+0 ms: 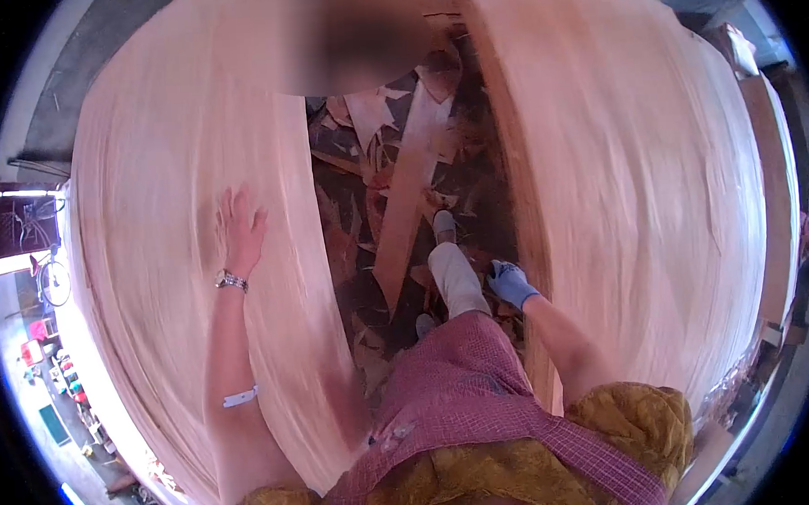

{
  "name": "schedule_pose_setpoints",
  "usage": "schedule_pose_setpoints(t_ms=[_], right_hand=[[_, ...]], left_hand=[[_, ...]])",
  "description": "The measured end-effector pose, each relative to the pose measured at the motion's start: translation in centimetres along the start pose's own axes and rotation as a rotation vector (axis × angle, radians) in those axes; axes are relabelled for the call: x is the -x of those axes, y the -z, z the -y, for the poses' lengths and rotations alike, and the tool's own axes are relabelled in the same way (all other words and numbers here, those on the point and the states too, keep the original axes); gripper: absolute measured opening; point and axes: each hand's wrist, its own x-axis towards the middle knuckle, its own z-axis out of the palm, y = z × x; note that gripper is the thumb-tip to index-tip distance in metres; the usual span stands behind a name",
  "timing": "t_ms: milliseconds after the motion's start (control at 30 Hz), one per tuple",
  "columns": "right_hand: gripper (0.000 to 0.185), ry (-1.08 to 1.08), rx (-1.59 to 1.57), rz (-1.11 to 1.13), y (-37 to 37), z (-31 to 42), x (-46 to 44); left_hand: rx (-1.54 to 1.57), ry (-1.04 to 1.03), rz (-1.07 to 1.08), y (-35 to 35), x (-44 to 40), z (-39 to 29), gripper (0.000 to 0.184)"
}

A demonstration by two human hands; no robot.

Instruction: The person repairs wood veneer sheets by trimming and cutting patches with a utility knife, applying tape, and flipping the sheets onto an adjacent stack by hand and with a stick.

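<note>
My left hand (241,231) is bare, with a watch at the wrist. It lies flat with fingers spread on the left stack of pale wood veneer sheets (173,127). My right hand (512,285) wears a light blue glove and hangs beside the inner edge of the right veneer stack (626,153). Its fingers reach left, loosely bent and slightly apart, with nothing visible in them. Whether it touches that edge I cannot tell.
Between the stacks, torn veneer scraps (372,118) and a long pointed strip (407,207) litter the dark floor around my feet (443,224). A blurred dark patch covers the top of the gap. A bicycle (54,279) stands far left.
</note>
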Motion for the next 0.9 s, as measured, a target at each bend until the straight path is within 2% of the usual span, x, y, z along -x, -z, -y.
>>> schedule_pose_setpoints(t_ms=[100, 200, 233, 300, 400, 500, 533, 567, 633, 700, 767, 867, 900], right_hand=[[0.038, -0.013, -0.045, 0.227, 0.7, 4.0, -9.3], [0.038, 0.109, -0.139, 0.268, -0.3, 7.4, -18.1], [0.036, 0.03, 0.052, 0.3, -5.9, 6.1, -22.5], [0.036, 0.253, 0.083, 0.238, -5.9, 8.3, -28.1], [0.035, 0.661, 0.458, 0.126, -13.5, 9.7, -41.0], [0.036, 0.526, 0.028, 0.167, -13.3, 14.0, -50.7], [0.038, 0.44, -0.041, 0.09, -14.9, 14.7, -54.0], [0.041, 0.357, -0.118, 0.009, -16.9, 15.3, -57.5], [0.034, 0.118, -0.385, -0.033, -16.9, 18.1, -60.5], [0.028, 0.143, -0.713, 0.025, -18.4, 18.5, -64.0], [0.032, 0.145, -0.954, -0.038, -24.4, 17.1, -66.2], [0.036, -0.147, -1.353, 0.103, -21.3, 19.7, -65.1], [0.036, -0.159, -1.504, 0.192, -18.3, 20.6, -63.5]], left_hand=[[-0.182, 0.11, -0.026, 0.5, -7.1, -1.0, 0.061], [-0.159, 0.131, -0.058, 0.2, -10.8, 0.7, 0.062], [-0.176, 0.139, -0.03, 0.6, -10.9, 0.4, 0.062], [-0.177, 0.123, -0.001, 0.6, -10.7, 0.9, 0.06], [-0.159, 0.1, 0.001, 0.8, -9.9, 1.7, 0.06], [-0.036, 0.215, 0.027, 1.2, -9.5, 0.8, 0.064], [0.014, 0.262, 0.012, 1.1, -9.0, 0.8, 0.064], [-0.059, 0.308, -0.015, 0.8, -8.2, 1.2, 0.065], [-0.166, 0.389, -0.072, 0.1, -7.1, 1.9, 0.066], [-0.158, 0.371, -0.093, -0.8, -7.2, 2.0, 0.066], [-0.148, 0.347, -0.094, -1.4, -7.1, 1.9, 0.066], [-0.139, 0.329, -0.088, -1.6, -6.2, 1.6, 0.066], [-0.137, 0.322, -0.084, -1.6, -6.2, 1.5, 0.067]])
